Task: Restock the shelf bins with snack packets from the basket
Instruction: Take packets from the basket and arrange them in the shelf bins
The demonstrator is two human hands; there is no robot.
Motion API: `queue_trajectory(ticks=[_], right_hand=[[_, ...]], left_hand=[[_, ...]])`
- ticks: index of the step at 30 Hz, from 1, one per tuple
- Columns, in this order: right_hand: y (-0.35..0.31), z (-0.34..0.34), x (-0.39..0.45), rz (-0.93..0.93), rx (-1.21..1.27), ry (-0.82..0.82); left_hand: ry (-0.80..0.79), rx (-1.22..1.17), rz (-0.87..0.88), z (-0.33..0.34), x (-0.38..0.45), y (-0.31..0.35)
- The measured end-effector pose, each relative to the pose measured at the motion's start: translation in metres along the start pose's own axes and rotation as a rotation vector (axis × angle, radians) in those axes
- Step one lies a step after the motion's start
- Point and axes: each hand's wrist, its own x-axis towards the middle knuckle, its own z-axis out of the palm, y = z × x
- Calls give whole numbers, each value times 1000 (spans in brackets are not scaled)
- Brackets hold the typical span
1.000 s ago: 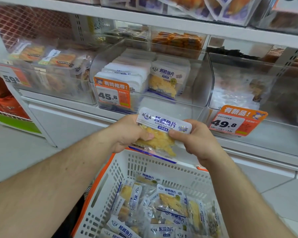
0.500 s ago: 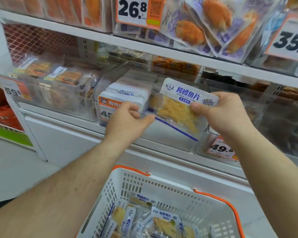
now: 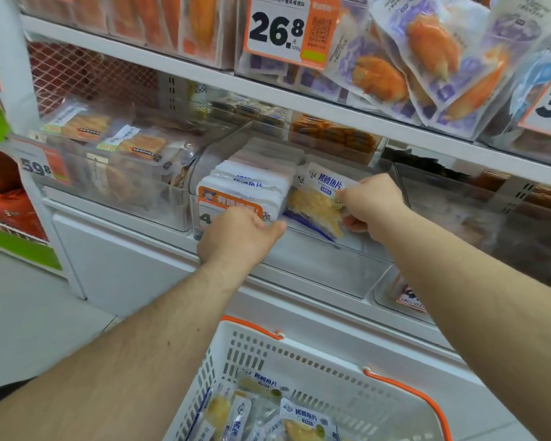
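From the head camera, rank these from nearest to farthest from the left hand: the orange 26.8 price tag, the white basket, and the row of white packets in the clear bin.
1. Row of white packets, just above and behind the left hand.
2. White basket, below the hand, toward the viewer.
3. Orange 26.8 price tag, high on the upper shelf, to the right.

We reach both bare forearms up and forward. Our right hand (image 3: 371,203) pinches a clear, white-labelled packet of yellow fish pieces (image 3: 315,206); our left hand (image 3: 239,235), farther left, extends its thumb toward it.
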Motion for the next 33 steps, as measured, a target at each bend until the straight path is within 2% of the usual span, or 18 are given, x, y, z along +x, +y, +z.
queue_trajectory(ticks=[4,11,26,30,33], right_hand=[[11,18,21,85,-5,-28],[27,34,42,165,127,-74],[38,30,46,214,137,19],[30,20,30,160,0,108],[21,11,0,-38,31,259]], left_hand=[[7,66,5,1,-2,1],[22,78,25,5,-2,0],[3,84,31,7,-2,2],[-19,99,64,7,-4,1],[-109,108,131,10,-9,1]])
